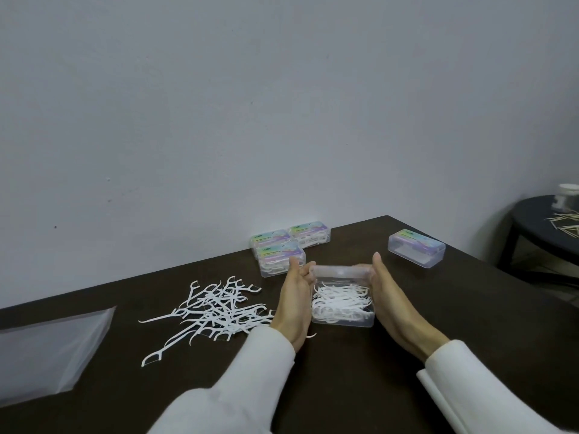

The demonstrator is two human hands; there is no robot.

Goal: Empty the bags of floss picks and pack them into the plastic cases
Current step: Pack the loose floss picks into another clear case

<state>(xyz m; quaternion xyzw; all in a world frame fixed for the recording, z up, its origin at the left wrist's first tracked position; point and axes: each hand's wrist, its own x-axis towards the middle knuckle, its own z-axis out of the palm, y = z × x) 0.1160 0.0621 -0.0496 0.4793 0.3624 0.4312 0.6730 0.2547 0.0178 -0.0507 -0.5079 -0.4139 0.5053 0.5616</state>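
Bracing the open case (342, 303) between both palms, the left hand (294, 303) and right hand (396, 303) lie flat-fingered, steadying it. Their fingertips meet its raised lid (340, 272), likely to close it; loose floss picks (213, 311) wait toward the counter's (360, 386) left edge.

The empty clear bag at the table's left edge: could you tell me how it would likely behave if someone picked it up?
The clear bag lies flat and thin, so it is probably floppy and would sag from a single grip. It looks empty, so likely very light. Its glossy film suggests it may slide easily on the dark table.
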